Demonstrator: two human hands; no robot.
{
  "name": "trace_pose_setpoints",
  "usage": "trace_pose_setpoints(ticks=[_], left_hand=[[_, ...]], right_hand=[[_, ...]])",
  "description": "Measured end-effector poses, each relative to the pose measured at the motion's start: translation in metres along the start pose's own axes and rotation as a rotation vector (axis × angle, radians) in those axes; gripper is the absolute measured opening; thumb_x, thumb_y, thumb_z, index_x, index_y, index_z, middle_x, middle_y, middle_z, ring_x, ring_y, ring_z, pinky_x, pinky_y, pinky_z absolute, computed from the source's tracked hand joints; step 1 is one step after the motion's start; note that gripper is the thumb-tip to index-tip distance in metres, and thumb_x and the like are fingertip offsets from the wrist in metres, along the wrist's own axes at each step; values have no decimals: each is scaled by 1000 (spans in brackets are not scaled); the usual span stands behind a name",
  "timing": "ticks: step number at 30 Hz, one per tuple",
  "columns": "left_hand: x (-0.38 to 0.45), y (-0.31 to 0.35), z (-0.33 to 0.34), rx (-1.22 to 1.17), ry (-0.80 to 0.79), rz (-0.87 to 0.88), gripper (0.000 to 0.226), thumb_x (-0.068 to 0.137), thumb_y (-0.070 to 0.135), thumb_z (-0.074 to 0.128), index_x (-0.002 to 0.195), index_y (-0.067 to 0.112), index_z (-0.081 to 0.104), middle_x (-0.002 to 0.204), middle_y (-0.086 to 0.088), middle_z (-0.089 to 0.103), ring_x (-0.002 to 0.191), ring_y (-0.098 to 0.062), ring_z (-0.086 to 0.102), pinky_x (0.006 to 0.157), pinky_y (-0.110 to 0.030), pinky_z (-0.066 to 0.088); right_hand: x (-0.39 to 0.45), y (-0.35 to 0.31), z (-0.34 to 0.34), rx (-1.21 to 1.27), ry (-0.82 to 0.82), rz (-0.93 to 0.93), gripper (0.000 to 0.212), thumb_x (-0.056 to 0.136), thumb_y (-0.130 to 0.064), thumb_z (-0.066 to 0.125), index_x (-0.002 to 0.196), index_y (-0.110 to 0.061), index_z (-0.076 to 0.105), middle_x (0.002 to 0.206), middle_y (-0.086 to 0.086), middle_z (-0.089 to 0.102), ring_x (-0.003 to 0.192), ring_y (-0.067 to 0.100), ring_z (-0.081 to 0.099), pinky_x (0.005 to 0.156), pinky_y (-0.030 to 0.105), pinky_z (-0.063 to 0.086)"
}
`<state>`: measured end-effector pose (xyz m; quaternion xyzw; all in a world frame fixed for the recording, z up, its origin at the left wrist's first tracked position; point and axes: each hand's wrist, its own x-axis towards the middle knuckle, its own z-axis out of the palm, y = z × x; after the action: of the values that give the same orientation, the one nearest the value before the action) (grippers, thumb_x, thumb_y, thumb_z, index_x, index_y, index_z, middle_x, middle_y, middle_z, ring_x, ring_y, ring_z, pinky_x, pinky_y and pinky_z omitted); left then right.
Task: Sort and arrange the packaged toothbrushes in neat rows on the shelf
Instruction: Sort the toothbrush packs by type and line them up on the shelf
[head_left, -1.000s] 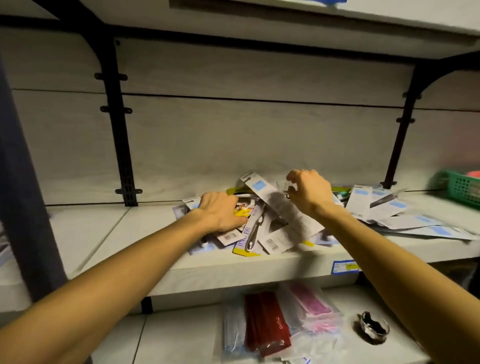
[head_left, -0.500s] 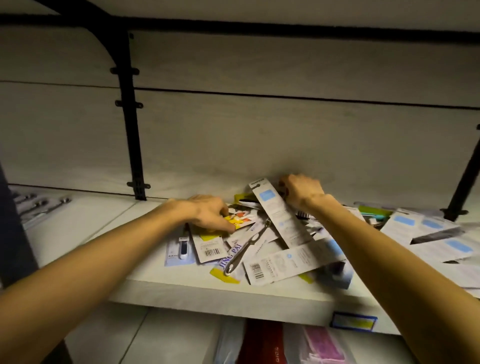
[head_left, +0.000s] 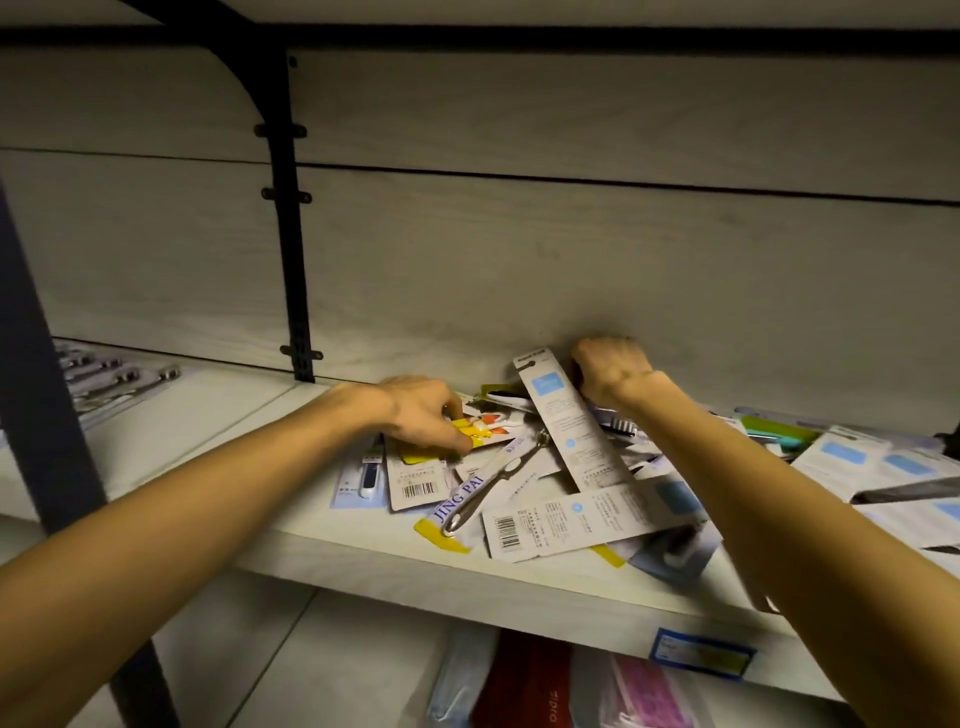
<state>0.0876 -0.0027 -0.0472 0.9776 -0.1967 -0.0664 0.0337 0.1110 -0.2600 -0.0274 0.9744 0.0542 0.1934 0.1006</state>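
Centrally, one jumbled toothbrush pile (head_left: 524, 488) on one shelf (head_left: 208, 447): left hand (head_left: 423, 415) pinches a yellow pack (head_left: 457, 434) at 9 o'clock; right hand (head_left: 610, 369), fisted at 12, grip contents indiscernible.

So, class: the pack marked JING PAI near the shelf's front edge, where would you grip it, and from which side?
Probably the JING PAI pack by its yellow bottom corner, approached from the front: that end lies uncovered near the shelf edge, while its far end is buried under other packs.

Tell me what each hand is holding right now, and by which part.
Left hand pinches the yellow cartoon toothbrush pack at its near edge. Right hand is closed at the back of the pile; what it grips is hidden.
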Motion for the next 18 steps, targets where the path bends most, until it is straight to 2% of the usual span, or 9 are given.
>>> trace_pose_setpoints(ticks=[2,6,9,12,15,18], left_hand=[[-4,-5,-1,-79,49,-6,60,72,65,69,122,32,62,104,9,64,89,-9,60,71,-31,51],[-12,-17,-8,-251,130,4,57,75,48,81,124,25,64,110,5,66,97,-14,63,82,-29,54],[-18,-24,-16,-368,195,-13,48,77,34,84,121,21,67,110,2,68,97,-16,63,76,-23,49],[-22,-30,-22,-382,238,-146,38,73,29,86,106,19,71,102,-3,70,86,-17,62,69,-24,48],[-28,-38,-33,-274,312,-329,34,66,33,85,92,16,70,95,-7,70,80,-20,63,63,-26,48],[-36,-41,-39,-256,374,-431,37,64,39,82,90,17,66,93,-6,68,84,-23,65,70,-31,55]], right_hand=[[1,3,-6,20,50,26,13,87,-21,67,97,-14,71,107,10,71,98,31,66,79,32,50],[-3,13,-20,113,220,93,32,84,-41,72,97,-12,67,108,13,64,102,36,57,83,38,46],[-7,22,-29,239,298,117,24,89,-38,66,97,-16,63,102,12,69,97,37,61,75,37,41],[-16,26,-36,320,376,135,25,91,-39,64,96,-14,60,96,13,70,91,39,63,71,37,42],[-20,25,-41,422,431,172,22,90,-36,64,96,-15,62,91,14,70,85,40,63,65,35,40],[-23,15,-44,574,447,208,25,90,-40,62,101,-19,65,92,14,71,87,39,64,63,34,44]])
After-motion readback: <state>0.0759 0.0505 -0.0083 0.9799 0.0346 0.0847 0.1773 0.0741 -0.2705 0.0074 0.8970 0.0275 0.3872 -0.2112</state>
